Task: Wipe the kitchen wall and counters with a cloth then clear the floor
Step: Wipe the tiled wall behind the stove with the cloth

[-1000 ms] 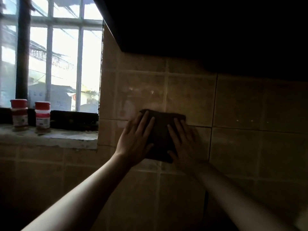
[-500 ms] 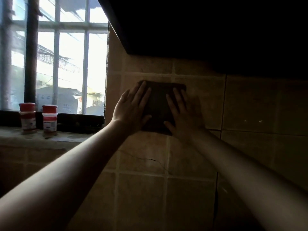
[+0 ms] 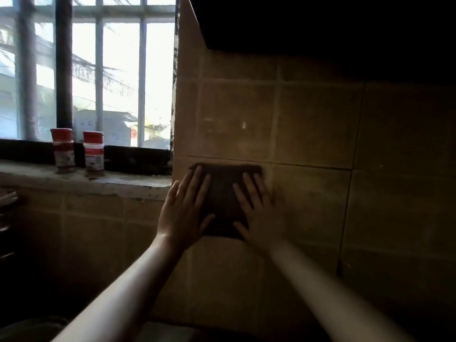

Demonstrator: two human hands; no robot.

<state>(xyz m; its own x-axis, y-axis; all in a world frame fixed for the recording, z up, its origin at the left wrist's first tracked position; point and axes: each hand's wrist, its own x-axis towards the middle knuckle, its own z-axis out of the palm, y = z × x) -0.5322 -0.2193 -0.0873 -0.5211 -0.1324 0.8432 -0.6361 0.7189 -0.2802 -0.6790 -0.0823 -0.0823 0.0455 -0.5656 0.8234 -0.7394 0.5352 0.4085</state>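
**Wall wipe in progress, cloth pinned flat by both hands**

Head view: a dark folded cloth (image 3: 225,201) is held flat against the tiled wall (image 3: 313,124), just right of the window corner and just under a grout line. The left hand (image 3: 183,213) is laid over the cloth's left edge, the right hand (image 3: 259,213) over its right edge. Fingers of both are straight and spread, pointing up; nothing is gripped, the cloth is only pressed by flat palms. Both forearms are stretched forward and up from the bottom of the frame, roughly parallel, wrists bent back.

Risks, as judged: since the cloth is only pinned and not grasped, it could slide out or drop if pressure is eased on one side, or bunch up if the hands are moved unevenly. The right hand is slightly blurred, so motion is likely. Two red-capped jars (image 3: 77,151) stand on the window sill (image 3: 128,185) well left of the cloth; they could be knocked if the wipe is carried far left along the sill. A dark overhang (image 3: 320,25) sits above; knuckles could be bumped there on a high stroke.

Desk surfaces and the floor are not clearly shown, so those steps are judged as not yet done.
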